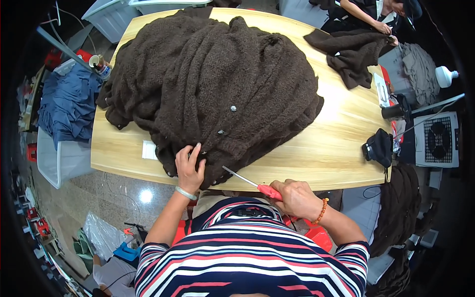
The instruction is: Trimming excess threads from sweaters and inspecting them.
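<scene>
A: Where do we find the work?
B: We see dark brown fleecy cloth [227, 74] heaped over the upper left and centre of the table [346, 143], its near edge at the lower centre of the frame.
A: And the hands?
B: The left hand [188, 168] rests at that edge, fingers bent and parted; whether it pinches a fold, we cannot tell. The right hand [297, 198] is closed round a red-handled tool [269, 192], its thin metal tip against or just above the cloth.
A: How far along are we?
B: Under way, we judge. Small pale studs [233, 108] show on the heap, but we cannot separate finished parts from unfinished; most cloth lies beyond both hands.
</scene>
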The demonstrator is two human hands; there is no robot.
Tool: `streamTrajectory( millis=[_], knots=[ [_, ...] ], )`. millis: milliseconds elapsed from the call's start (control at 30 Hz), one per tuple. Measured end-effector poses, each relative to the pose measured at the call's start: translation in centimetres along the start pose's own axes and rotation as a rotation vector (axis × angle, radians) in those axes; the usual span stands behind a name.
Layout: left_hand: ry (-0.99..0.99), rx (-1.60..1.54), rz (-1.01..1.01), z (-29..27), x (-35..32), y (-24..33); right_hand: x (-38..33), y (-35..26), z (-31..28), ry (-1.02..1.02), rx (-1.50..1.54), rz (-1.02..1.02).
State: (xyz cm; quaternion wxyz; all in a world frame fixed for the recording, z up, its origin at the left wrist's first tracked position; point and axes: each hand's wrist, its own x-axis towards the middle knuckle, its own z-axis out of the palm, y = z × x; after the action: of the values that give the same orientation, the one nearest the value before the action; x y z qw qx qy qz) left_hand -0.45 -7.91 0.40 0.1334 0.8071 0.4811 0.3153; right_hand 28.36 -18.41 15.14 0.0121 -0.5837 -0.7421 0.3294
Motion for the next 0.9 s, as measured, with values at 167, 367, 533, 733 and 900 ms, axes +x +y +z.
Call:
streamTrajectory(
  millis=[167,367,533,733,900],
  knots=[
    [-0.029,-0.184,-0.002,0.4,1.7,-0.9,1.1,-1.6,-0.6,0.004,-0.010,0.003],
    [-0.150,-0.892,-0.340,0.9,1.3,0.4,1.1,-1.6,-0.8,-0.129,-0.018,-0.018],
    [-0.202,-0.984,-0.511,1.2,1.7,0.6,1.2,-1.2,-1.1,-0.084,-0.005,0.034],
    [-0.188,-0.817,-0.349,-1.2,4.7,3.3,0.4,0.2,-1.2,0.046,0.147,0.119],
    [-0.097,-0.377,0.268,-0.8,7.6,8.6,-1.4,3.7,0.0,0.333,0.160,0.233]
  ],
)
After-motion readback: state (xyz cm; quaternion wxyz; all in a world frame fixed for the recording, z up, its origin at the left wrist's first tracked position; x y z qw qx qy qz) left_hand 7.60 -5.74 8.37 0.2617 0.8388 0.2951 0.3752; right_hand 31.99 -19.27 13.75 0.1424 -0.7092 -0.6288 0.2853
